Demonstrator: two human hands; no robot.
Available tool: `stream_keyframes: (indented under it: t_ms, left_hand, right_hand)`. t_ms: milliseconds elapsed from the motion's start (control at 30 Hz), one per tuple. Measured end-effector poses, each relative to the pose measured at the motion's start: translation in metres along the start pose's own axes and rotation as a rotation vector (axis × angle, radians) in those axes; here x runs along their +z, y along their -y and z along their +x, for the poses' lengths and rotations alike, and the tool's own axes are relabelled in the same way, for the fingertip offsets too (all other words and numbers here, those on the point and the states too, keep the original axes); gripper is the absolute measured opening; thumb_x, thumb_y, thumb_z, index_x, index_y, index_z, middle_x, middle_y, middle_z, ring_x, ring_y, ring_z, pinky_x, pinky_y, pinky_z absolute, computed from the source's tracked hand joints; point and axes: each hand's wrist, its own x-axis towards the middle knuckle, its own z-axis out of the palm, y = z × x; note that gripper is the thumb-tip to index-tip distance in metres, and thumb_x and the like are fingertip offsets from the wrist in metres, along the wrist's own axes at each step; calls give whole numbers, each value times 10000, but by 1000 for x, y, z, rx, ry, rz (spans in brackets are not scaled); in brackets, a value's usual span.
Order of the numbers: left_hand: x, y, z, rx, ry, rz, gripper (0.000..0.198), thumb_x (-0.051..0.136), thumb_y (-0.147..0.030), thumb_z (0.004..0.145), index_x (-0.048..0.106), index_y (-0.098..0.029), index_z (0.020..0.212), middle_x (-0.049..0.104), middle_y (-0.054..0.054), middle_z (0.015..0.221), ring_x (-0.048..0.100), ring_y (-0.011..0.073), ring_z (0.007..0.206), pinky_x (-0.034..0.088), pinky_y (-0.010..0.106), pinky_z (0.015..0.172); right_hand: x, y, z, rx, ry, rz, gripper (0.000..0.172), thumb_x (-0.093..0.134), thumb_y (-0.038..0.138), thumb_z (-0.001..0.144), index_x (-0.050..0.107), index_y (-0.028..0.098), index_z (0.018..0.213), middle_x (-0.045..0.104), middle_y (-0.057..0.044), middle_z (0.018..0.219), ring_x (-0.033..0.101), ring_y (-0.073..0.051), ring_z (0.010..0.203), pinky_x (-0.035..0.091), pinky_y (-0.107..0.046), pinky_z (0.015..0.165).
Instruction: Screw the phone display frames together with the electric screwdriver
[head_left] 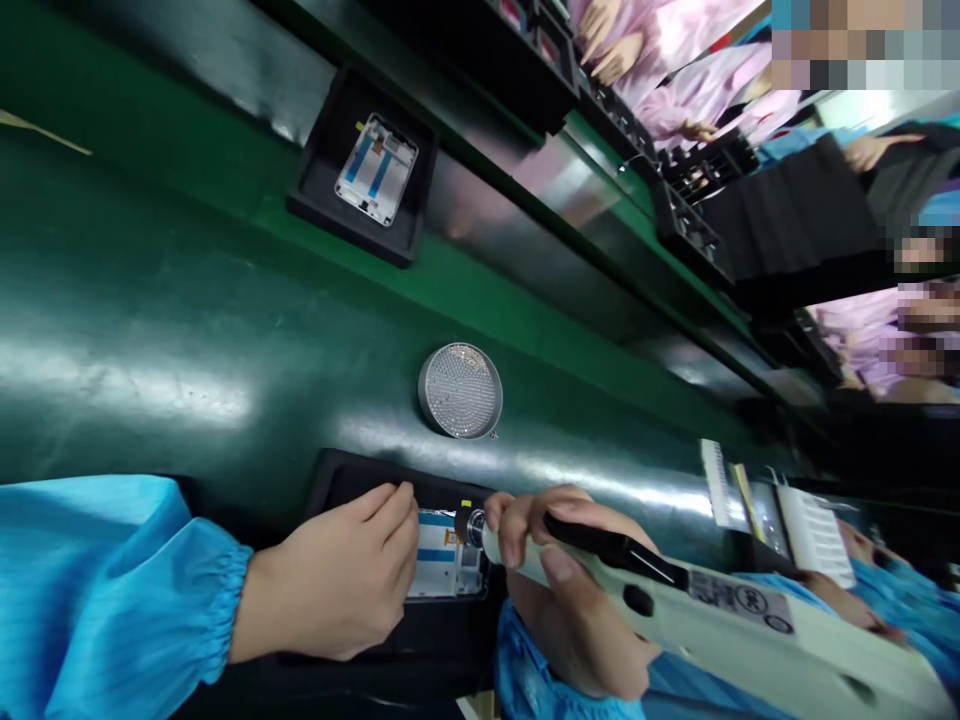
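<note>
A phone frame (442,560) with blue strips and a yellow tab lies in a black foam tray (352,475) in front of me. My left hand (349,575) is closed over the left end of that frame, its fingers pressed together and bent down, covering this part. In my right hand (566,560) is a pale green electric screwdriver (675,620) with a black lever, gripped near its nose. The nose points left and sits over the upper right part of the frame; its tip is hard to see. Beyond the tray stands a round metal dish (460,390) of small screws.
A second black tray (315,190) holding another phone frame (377,170) stands farther off on the green bench (150,300). Black trays (517,80) line the far side, where people in pink work. People in blue sit at the right, near hanging papers (817,530).
</note>
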Motion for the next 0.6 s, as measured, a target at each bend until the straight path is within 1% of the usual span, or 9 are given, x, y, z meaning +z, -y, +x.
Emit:
stream_keyframes:
  t_ms: [133, 267, 433, 600]
  left_hand:
    - [-1, 0, 1, -2, 16, -13, 469, 586, -433, 891, 711, -19, 1073, 701, 238, 1148, 642, 367, 1112, 444, 471, 993]
    - [-1, 0, 1, 0, 27, -8, 456, 577, -429, 894, 719, -32, 1066, 707, 225, 1142, 644, 371, 1107, 457, 469, 984]
    - [-2, 1, 2, -1, 15, -12, 456, 588, -428, 890, 722, -24, 1054, 709, 229, 1133, 650, 373, 1093, 456, 466, 975]
    - [-4, 1, 2, 1, 15, -11, 460, 609, -427, 884, 715, -17, 1066, 706, 236, 1138, 647, 373, 1100, 444, 469, 978]
  right_hand:
    - [1, -1, 0, 9, 1, -12, 219, 625, 192, 822, 686, 258, 1022, 563, 25, 787, 567, -106, 542, 506, -374, 617]
    - [1, -1, -1, 27, 7, -16, 225, 626, 183, 822, 687, 261, 1025, 567, 30, 786, 574, -104, 559, 514, -370, 636]
    - [3, -1, -1, 30, 17, 4, 232, 618, 165, 827, 683, 253, 1031, 562, 31, 803, 579, -93, 566, 522, -356, 638]
    - [4, -2, -1, 31, 15, -13, 146, 627, 175, 834, 678, 234, 957, 540, 30, 793, 577, -89, 543, 528, -369, 629]
